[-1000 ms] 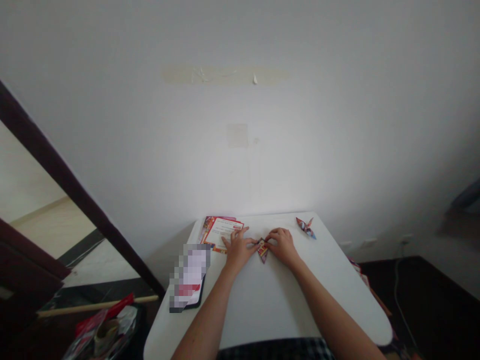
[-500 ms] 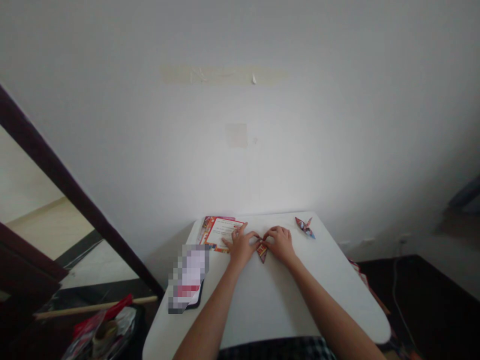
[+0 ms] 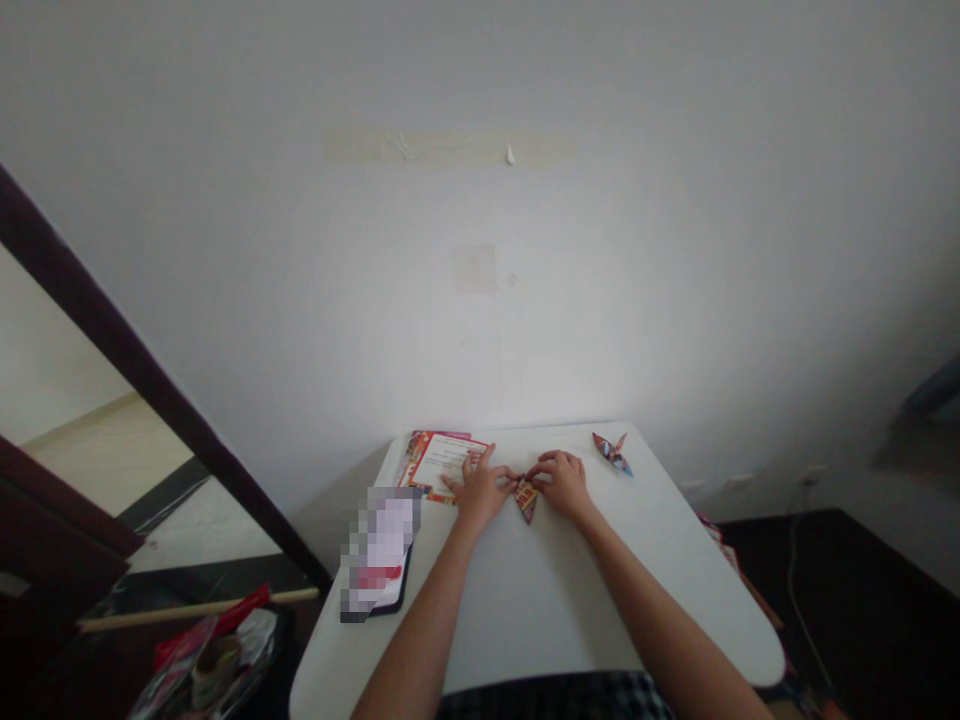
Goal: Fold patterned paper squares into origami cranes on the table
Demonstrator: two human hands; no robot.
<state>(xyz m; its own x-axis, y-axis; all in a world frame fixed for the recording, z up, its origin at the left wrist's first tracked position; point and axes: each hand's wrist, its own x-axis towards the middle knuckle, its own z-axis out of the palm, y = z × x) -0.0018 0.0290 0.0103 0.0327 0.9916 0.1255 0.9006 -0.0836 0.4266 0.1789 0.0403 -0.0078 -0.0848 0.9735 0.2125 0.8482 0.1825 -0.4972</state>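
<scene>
A small folded paper, printed in yellow and red, lies on the white table with its point towards me. My left hand pinches its upper left edge between thumb and index finger, the other fingers spread over printed sheets. From the other side, my right hand grips the upper right edge with its fingertips. Both fingertips nearly meet at the top of the fold, partly hiding it. Further right, at the back corner, sits a folded paper crane with coloured print.
Printed paper sheets lie at the back left of the white table. A phone with a blurred screen rests near the left edge. A bin with wrappers stands on the floor at left. The wall borders the table's far side.
The fingertips have shifted slightly along the top of the folded paper, and more of its yellow print shows. The whole view has moved a little; the crane, sheets and phone stay put.
</scene>
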